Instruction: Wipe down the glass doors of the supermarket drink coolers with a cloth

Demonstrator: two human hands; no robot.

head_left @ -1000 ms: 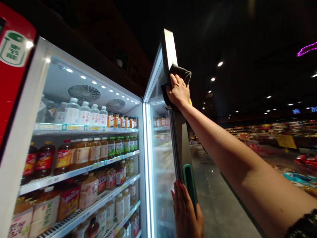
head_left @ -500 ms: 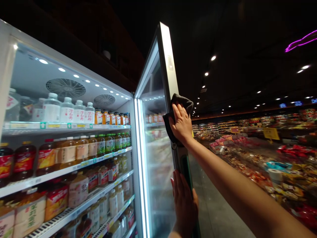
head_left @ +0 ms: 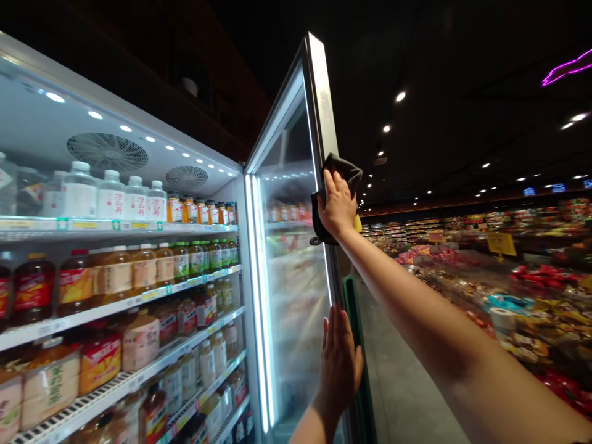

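Fingers of the right hand (head_left: 337, 206) are pressing a dark grey cloth (head_left: 343, 168) against the open glass fridge door's frame (head_left: 319, 92), mid-wipe; the left hand (head_left: 340, 361), fingers flat and together, is bracing the door, so the next stroke likely calls for steady pressure.

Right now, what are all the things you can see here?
Cloth: one, dark grey, pressed on the door's edge.
Fridge door: one, silver-framed glass, swung open.
Door handle: one, green, on the door's edge.
Bottles: many, clear, orange and brown, on lit fridge shelves.
Fans: two, white, in the fridge ceiling.
Shop displays: many, mixed colours, far right.
Ceiling lights: several, white, overhead.
Right hand: holds the cloth.
Left hand: flat against the door glass.
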